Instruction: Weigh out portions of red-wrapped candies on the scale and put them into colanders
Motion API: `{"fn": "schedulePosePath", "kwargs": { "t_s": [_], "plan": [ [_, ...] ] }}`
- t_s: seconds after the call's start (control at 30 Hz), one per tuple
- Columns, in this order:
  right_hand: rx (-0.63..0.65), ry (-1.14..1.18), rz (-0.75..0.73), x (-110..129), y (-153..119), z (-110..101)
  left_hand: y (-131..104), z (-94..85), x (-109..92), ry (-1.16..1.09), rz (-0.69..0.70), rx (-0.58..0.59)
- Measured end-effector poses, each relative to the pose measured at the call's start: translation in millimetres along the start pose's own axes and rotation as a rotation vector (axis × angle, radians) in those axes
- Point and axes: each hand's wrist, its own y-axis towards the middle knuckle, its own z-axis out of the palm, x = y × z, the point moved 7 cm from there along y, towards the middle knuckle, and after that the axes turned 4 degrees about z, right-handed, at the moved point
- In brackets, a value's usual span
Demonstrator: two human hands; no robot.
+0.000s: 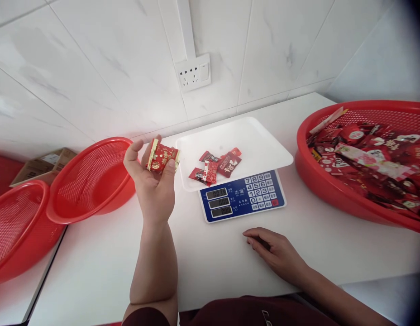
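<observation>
My left hand point(150, 190) is raised at the left edge of the scale's tray, closed on a small red candy packet point(161, 158) with gold crimped ends and gold print. Several red and dark wrapped candies point(210, 170) lie together on the white scale tray point(250, 136). Below the tray shows the blue front of a digital scale point(226, 199), its display lit with digits, the top one looking like 0.039. In front of the scale, my right hand point(278, 253) rests on the white table, loosely curved with a gap between thumb and index finger, and nothing visible in it.
A large red basket point(305, 181) full of wrapped sweets stands at the right. At the left are two red perforated baskets point(94, 181), with a cardboard box point(43, 165) behind them. A power socket point(193, 72) is on the tiled wall behind the table point(210, 253).
</observation>
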Motion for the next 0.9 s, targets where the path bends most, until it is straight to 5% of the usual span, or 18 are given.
{"fn": "schedulePosePath", "kwargs": {
  "t_s": [0.4, 0.5, 0.7, 0.9],
  "plan": [
    [-0.007, 0.001, -0.016, 0.1, 0.5, -0.1, -2.1, 0.5, 14.0, 0.237, -0.044, 0.009],
    [-0.001, 0.006, -0.015, 0.3, 0.1, -0.3, -4.1, 9.7, 22.4, 0.318, -0.061, 0.097],
    [-0.010, 0.017, -0.020, 1.8, -0.2, -1.7, -10.4, 36.2, 33.7, 0.593, 0.111, 0.283],
    [0.002, 0.037, -0.011, 1.8, 0.0, -0.1, -18.5, 49.1, 46.4, 0.378, -0.110, 0.501]
  ]
}}
